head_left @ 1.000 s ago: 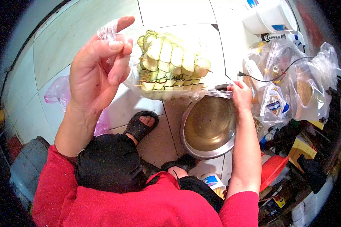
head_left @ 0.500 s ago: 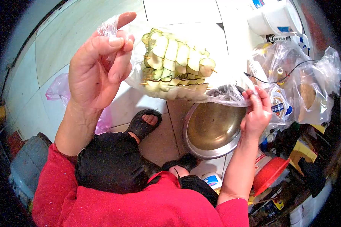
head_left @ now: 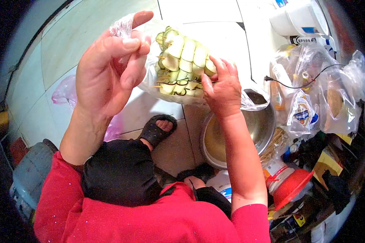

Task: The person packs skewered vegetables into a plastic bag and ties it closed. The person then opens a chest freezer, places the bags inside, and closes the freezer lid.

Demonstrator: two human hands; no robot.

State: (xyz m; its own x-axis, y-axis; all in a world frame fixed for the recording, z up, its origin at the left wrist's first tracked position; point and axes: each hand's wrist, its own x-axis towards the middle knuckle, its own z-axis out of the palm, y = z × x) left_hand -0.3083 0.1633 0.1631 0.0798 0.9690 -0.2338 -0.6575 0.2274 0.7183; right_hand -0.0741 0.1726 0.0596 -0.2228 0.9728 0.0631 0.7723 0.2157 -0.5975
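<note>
Skewers of sliced green vegetable (head_left: pixel 185 54) lie stacked in rows inside a clear plastic bag (head_left: pixel 150 79). My left hand (head_left: pixel 107 67) is raised at the upper left, its thumb and fingertips pinched on a gathered end of the clear plastic. On the right end of the stack rests my right hand (head_left: pixel 223 85), palm down with the fingers apart, touching the skewers and bag. The loose mouth of the bag (head_left: pixel 257 101) hangs to the right of that hand, over the rim of a metal basin (head_left: pixel 211 141).
At the right are filled clear bags (head_left: pixel 304 109) with a black cable (head_left: pixel 288 87) across them, and a white bucket (head_left: pixel 300 20) above. A red bowl (head_left: pixel 292 188) sits lower right. A pink bag (head_left: pixel 65 91) and a blue-grey container (head_left: pixel 32 174) are at the left.
My right hand has let go of the bag's right edge and moved left onto the skewers. My left hand keeps its pinch, slightly farther right in view.
</note>
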